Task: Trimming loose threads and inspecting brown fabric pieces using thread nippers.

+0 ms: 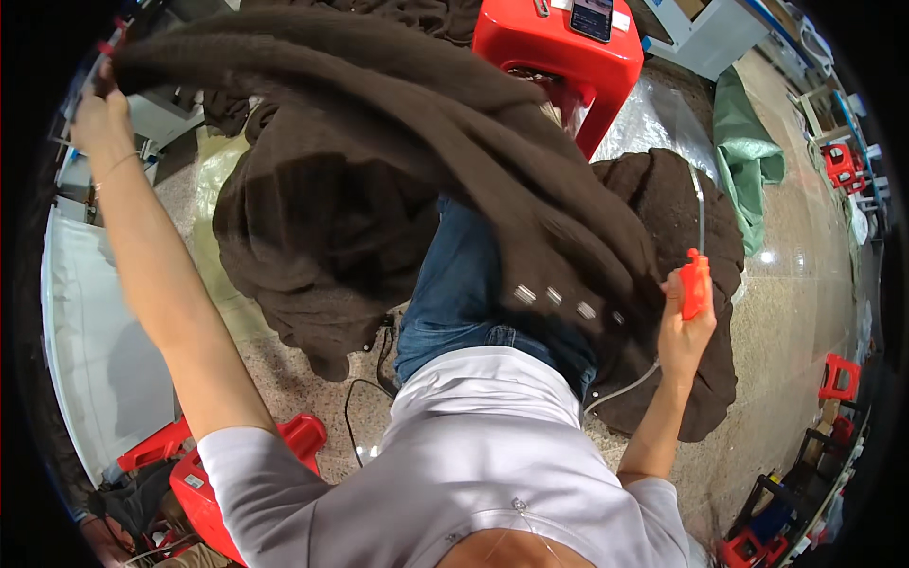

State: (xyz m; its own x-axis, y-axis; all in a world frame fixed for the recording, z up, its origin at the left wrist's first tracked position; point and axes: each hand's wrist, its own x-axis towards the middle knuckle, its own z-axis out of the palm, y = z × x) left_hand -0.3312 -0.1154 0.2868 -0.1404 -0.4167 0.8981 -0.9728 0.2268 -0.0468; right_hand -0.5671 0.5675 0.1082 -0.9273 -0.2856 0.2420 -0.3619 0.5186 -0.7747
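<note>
My left hand (102,121) is raised at the far left, its fingers closed on the edge of a dark brown cloth (417,104). The cloth stretches in a blurred sweep across to my right, over my lap. Several bright, smeared bits show near its lower part. In my right hand (684,331) is an orange-red air blow gun (696,286) with a long thin metal nozzle pointing away from me. Its pale hose (623,388) runs back toward my hip. More brown cloth (303,246) hangs in front of my knees, and another brown heap (705,204) lies beyond the gun.
Ahead stands a red plastic stool (611,62) with a phone (592,17) on it. Clear plastic sheeting (663,123) and a green sheet (743,156) lie to its right. A white panel (104,331) is at left, another red stool (204,502) behind it.
</note>
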